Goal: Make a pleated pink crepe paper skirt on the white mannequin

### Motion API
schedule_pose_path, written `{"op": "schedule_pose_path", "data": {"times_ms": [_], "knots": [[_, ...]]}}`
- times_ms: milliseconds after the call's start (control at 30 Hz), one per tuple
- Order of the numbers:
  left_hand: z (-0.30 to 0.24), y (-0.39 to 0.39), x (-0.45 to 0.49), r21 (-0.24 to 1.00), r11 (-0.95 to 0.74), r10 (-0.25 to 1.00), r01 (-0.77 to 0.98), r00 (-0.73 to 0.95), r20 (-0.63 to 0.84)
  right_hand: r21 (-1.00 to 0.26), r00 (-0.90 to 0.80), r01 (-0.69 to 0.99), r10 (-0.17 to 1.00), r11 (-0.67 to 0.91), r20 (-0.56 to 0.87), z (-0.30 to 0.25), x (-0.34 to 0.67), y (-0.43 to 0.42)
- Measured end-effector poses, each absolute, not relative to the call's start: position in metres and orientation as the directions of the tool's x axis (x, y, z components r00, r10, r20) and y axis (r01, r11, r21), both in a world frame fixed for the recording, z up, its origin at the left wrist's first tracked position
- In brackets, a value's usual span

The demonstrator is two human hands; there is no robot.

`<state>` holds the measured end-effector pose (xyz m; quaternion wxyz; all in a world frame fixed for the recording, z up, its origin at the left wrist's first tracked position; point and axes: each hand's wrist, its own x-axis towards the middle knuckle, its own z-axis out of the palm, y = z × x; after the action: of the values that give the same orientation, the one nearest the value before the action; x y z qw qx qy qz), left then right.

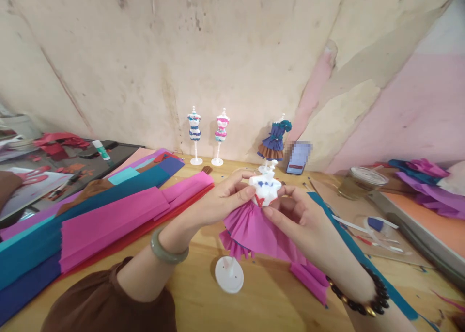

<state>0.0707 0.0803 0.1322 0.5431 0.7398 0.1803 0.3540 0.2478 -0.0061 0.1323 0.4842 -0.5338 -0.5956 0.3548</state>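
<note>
A small white mannequin (266,187) on a white round-based stand (228,274) sits over the wooden table (203,303). A pleated magenta crepe-paper skirt (254,232) hangs round its waist. My left hand (221,201) pinches the mannequin's left side at the skirt's top edge. My right hand (294,215) pinches the right side of the waist, fingers closed on the paper. A green bangle is on my left wrist and dark beads on my right.
Folded crepe sheets in pink (109,223), teal and blue lie at left. Three dressed mannequins (194,133) (221,135) (275,143) stand by the wall, a phone (298,158) beside them. A glass jar (358,182), a glue stick (100,149) and paper scraps (425,177) lie around.
</note>
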Motion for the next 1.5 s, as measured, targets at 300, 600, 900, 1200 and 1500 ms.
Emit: {"op": "schedule_pose_path", "data": {"times_ms": [300,600,900,1200,1500], "knots": [[0.128,0.082,0.070,0.895,-0.427,0.624,-0.125,0.675,0.392,-0.926,0.025,0.325,0.977,0.193,0.212,0.133,0.247,-0.010],[0.128,0.079,0.074,0.887,-0.418,0.609,-0.197,0.664,0.435,-0.874,0.071,0.429,0.956,0.229,0.285,0.135,0.249,-0.011],[0.135,0.077,0.069,0.884,-0.429,0.545,-0.185,0.727,0.417,-0.854,0.074,0.458,0.946,0.248,0.315,0.132,0.251,-0.008],[0.134,0.077,0.071,0.850,-0.517,0.587,-0.104,0.680,0.440,-0.852,0.109,0.493,0.959,0.176,0.261,0.139,0.255,-0.010],[0.134,0.082,0.068,0.820,-0.571,0.610,-0.028,0.654,0.447,-0.752,0.048,0.630,0.958,0.191,0.284,0.143,0.259,-0.014]]}}
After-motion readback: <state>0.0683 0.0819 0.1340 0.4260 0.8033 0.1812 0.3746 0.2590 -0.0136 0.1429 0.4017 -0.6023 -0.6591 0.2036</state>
